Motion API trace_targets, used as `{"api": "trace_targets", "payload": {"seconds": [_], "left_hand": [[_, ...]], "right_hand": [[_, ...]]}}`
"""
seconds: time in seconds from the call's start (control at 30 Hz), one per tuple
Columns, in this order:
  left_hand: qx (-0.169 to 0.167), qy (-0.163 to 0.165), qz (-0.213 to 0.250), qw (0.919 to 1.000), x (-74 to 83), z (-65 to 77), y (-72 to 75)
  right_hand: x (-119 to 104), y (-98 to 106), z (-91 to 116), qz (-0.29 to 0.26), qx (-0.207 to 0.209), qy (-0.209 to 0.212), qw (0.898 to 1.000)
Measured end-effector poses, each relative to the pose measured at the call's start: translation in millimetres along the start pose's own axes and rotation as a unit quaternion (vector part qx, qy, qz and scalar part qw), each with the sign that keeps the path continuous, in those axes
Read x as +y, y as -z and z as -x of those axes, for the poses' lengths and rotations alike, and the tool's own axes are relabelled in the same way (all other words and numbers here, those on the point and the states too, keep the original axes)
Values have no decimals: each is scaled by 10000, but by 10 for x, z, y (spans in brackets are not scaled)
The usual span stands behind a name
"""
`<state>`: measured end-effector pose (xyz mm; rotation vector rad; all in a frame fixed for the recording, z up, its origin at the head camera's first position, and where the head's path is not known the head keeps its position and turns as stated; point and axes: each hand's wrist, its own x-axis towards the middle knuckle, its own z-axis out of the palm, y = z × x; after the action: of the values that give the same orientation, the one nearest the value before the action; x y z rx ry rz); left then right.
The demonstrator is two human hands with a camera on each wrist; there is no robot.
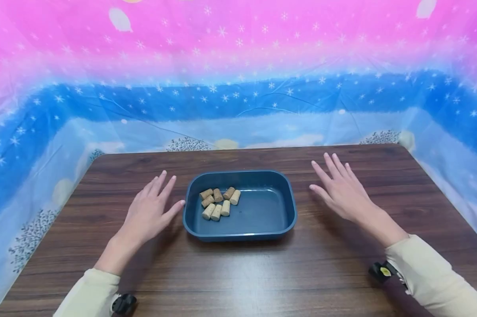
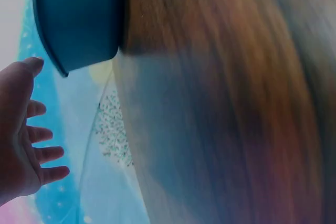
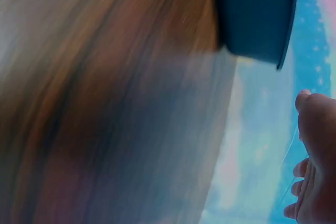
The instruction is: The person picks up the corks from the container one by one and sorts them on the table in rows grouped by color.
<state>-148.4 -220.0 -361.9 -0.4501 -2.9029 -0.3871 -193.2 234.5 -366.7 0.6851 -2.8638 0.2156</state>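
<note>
A dark blue-grey rectangular tub with rounded corners stands mid-table. Several corks lie in its left half, some darker brown, some paler. To the left of the tub is my left hand, fingers spread and holding nothing; the thumb tip is close to the tub's rim, and I cannot tell whether it touches. My right hand hovers farther off on the right side, fingers extended, with nothing in it. Both wrist views show the tub's outer wall beyond the thumb, while the corks are hidden there.
The brown wood-grain table has rounded far corners. Behind it and along both sides hangs a pink and blue cloth with snowflakes. A black strap device sits at the left wrist, and another at the right.
</note>
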Motion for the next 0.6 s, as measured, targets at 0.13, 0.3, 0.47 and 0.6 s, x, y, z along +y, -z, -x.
{"api": "trace_targets", "payload": {"seconds": [0.13, 0.3, 0.47, 0.6], "left_hand": [[-40, 80, 243, 9997, 59, -37, -39], [-101, 331, 1084, 9935, 109, -81, -79], [106, 403, 1757, 9836, 139, -84, -119], [260, 428, 2072, 9770, 134, -83, -128]], "right_hand": [[-163, 46, -58, -502, -19, -6, 9987], [-357, 101, -121, -1071, 119, -55, 9942], [-573, 141, -187, -1790, 79, -4, 9838], [-741, 129, -256, -2028, 51, 178, 9790]]}}
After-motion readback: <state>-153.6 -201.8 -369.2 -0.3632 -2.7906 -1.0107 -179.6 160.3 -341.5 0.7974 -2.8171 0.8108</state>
